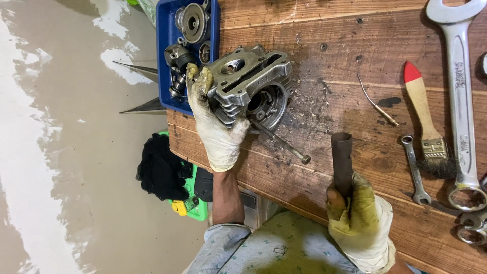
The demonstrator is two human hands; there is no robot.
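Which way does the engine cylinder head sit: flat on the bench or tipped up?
Tipped up: the cylinder head stands on edge on the wooden bench, steadied by the left hand.

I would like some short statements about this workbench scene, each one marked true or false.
1. The left hand in a dirty white glove grips the grey metal engine cylinder head. True.
2. The right hand holds the red-tipped wooden brush. False: it holds a dark cylindrical tool handle; the brush lies on the wooden workbench.
3. The blue plastic tray holds metal parts. True.
4. The large silver open-end wrench lies inside the tray. False: it lies on the workbench, at the right.
5. A long bolt sticks out of the cylinder head. True.
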